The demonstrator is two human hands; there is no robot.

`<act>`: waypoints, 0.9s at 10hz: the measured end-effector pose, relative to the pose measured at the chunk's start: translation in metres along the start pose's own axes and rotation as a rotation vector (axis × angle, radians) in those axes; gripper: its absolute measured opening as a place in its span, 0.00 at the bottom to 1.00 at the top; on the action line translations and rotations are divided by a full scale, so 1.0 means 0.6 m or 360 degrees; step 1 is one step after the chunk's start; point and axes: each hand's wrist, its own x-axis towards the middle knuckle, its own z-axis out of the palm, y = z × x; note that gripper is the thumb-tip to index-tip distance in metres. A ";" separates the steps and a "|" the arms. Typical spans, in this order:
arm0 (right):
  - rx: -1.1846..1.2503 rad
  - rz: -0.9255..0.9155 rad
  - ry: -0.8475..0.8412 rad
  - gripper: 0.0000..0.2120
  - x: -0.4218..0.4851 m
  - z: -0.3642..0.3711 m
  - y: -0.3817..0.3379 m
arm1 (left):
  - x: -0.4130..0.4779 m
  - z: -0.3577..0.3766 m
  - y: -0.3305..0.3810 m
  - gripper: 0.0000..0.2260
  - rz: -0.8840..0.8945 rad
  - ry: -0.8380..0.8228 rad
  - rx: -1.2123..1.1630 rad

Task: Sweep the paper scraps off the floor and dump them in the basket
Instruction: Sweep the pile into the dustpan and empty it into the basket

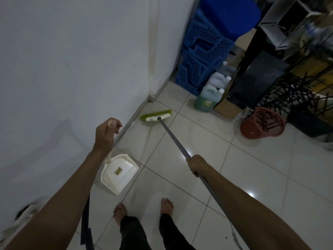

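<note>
Broom handle (175, 139) within curled right fingers (194, 172)

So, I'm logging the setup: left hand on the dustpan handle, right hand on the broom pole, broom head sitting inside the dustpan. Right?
One part is wrong. In the head view the broom head lies on the floor by the foot of the wall, apart from the dustpan, not inside it. The left hand does grip the dustpan handle, the right hand the broom pole.
</note>
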 end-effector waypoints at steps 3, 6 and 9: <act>0.0046 0.0199 0.0111 0.19 -0.088 -0.016 0.087 | -0.045 0.003 0.078 0.19 -0.0115 -0.0001 -0.0098; 0.0131 0.0165 0.0176 0.17 -0.201 -0.012 0.147 | -0.086 0.021 0.165 0.13 -0.0235 -0.0024 -0.0435; 0.0316 0.0188 0.0210 0.17 -0.281 -0.065 0.257 | -0.139 0.135 0.290 0.11 -0.0292 -0.0127 -0.0459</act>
